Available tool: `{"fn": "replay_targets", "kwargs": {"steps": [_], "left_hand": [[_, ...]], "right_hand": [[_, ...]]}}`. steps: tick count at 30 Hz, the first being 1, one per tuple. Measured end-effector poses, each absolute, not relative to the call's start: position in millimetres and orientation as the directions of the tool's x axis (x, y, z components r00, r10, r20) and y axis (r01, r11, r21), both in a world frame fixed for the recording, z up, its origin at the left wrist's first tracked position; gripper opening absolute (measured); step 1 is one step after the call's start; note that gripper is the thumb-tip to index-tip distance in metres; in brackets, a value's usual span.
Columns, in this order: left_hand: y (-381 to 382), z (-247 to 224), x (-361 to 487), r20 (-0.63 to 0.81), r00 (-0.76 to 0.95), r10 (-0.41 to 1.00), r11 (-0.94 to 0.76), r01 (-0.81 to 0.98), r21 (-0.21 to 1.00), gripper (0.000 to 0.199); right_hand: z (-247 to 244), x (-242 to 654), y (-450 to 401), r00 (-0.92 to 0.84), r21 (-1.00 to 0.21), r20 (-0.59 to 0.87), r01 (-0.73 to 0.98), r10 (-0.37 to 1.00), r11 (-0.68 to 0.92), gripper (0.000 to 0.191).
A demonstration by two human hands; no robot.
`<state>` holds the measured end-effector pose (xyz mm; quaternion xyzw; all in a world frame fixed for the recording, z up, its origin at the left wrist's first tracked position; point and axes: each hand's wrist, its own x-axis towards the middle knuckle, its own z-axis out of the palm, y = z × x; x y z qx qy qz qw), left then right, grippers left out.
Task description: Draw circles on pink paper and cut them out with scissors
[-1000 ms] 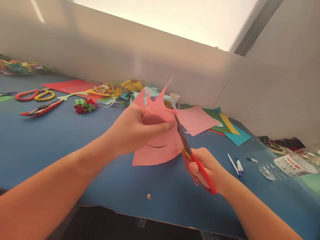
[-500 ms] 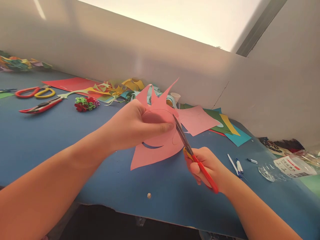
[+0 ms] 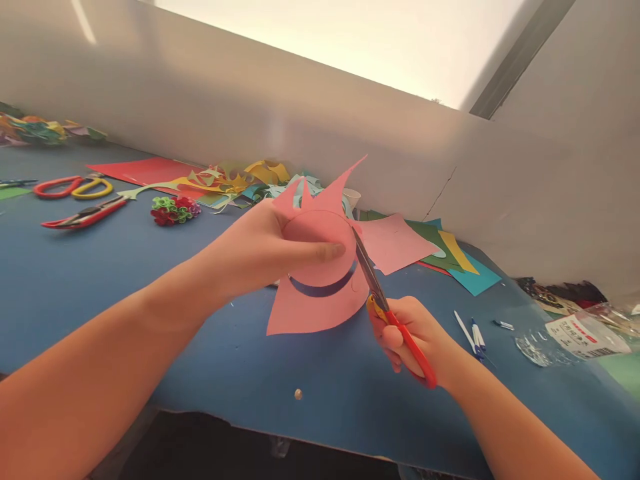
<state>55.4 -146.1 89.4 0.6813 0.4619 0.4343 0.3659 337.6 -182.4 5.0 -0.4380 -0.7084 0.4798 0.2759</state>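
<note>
Left hand pinches a spiky-edged sheet of pink paper, its thumb flat across a round section and its fingers hidden behind. Just to the right, the right hand is curled around the red handles of a pair of metal-bladed scissors, blades almost together, tips at the round section's right edge. Whether paper lies between them, I cannot tell. Both hands work above the blue table, which shows through a crescent-shaped slit below the round section.

The blade tips sit near the left thumb, so a slip or an over-long snip could nick it. If the sheet flexes, the cut could stray from the drawn line, or the narrow paper beside the slit could tear.

Farther right, beyond two white-and-blue pens, a clear plastic bottle lies on its side. Its white label carries a red mark too small to read, dark characters that seem to end in 纯净水, and a barcode.
</note>
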Motion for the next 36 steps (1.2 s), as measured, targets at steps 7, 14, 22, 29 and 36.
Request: {"fn": "replay_targets", "kwargs": {"steps": [7, 14, 22, 29, 36], "left_hand": [[-147, 84, 62, 0.226, 0.201, 0.953, -0.25, 0.106, 0.962, 0.028], [-144, 64, 71, 0.289, 0.28, 0.915, -0.276, -0.087, 0.957, 0.023], [-145, 64, 70, 0.293, 0.311, 0.904, -0.249, -0.174, 0.953, 0.019], [-145, 66, 68, 0.277, 0.303, 0.912, -0.26, -0.094, 0.961, 0.025], [-144, 70, 66, 0.279, 0.274, 0.921, -0.297, 0.028, 0.954, 0.028]], "right_hand": [[-3, 333, -181, -0.47, -0.945, 0.054, 0.262, 0.881, 0.198, 0.068], [-6, 329, -182, -0.45, -0.95, 0.095, 0.225, 0.888, 0.216, 0.069], [-6, 327, -184, -0.425, -0.958, 0.072, 0.223, 0.902, 0.181, 0.071], [-3, 327, -184, -0.413, -0.951, 0.063, 0.251, 0.909, 0.18, 0.072], [-3, 330, -183, -0.429, -0.941, 0.076, 0.267, 0.9, 0.207, 0.07]]}}
